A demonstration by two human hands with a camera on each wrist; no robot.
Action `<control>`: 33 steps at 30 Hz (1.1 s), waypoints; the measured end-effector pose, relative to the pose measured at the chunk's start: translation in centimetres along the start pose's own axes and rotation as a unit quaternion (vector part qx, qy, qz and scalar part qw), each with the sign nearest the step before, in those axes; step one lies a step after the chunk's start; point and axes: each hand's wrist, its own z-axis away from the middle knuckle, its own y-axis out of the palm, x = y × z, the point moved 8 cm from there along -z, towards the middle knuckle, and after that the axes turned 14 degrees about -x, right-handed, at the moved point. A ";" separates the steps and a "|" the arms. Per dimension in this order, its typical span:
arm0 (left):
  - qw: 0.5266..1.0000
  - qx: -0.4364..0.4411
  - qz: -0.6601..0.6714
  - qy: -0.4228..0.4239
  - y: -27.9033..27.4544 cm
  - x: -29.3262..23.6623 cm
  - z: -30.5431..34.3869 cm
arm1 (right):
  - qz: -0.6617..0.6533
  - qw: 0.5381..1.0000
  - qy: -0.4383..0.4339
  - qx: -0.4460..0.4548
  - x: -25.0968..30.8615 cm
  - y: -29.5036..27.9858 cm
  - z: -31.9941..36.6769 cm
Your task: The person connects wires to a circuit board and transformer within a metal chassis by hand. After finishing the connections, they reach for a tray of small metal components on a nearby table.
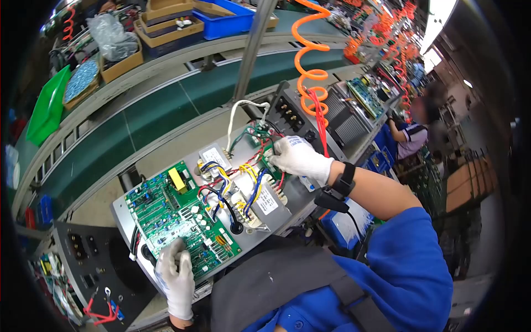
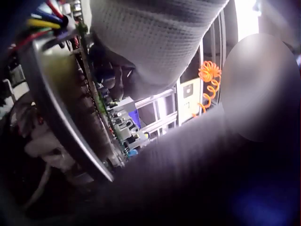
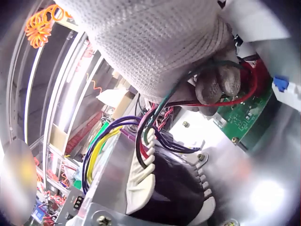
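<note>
In the head view, my gloved left hand (image 1: 176,276) rests at the near-left edge of a large green circuit board (image 1: 157,205), its fingers loosely bent over the components. The left wrist view shows mostly the glove (image 2: 155,42), with the fingertips hidden. My gloved right hand (image 1: 301,159) is at the far right of the same metal plate, over a small green circuit board (image 3: 244,117). In the right wrist view its grey fingertips (image 3: 209,89) curl together on thin red and green wires (image 3: 169,96). A transformer (image 3: 176,188) with white terminal lugs stands beside that hand.
Blue and yellow wires (image 1: 257,185) loop over a labelled transformer (image 1: 268,200) mid-plate. An orange coiled hose (image 1: 312,50) hangs behind the right hand. A black panel (image 1: 99,271) lies left. Cartons and a blue bin (image 1: 224,25) line the far shelf. Another person (image 1: 412,138) works at right.
</note>
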 end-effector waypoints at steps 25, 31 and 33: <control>0.986 -0.021 -0.089 0.138 0.6 -1.2 0.4 | 0.037 0.999 0.009 0.013 0.7 0.8 -0.7; 0.986 -0.031 -0.073 0.149 0.3 -1.4 0.3 | 0.070 0.977 -0.162 0.115 2.1 0.3 -0.3; 0.984 -0.025 -0.080 0.154 0.2 -1.8 0.2 | -0.047 0.976 -0.157 0.144 4.5 -3.1 1.1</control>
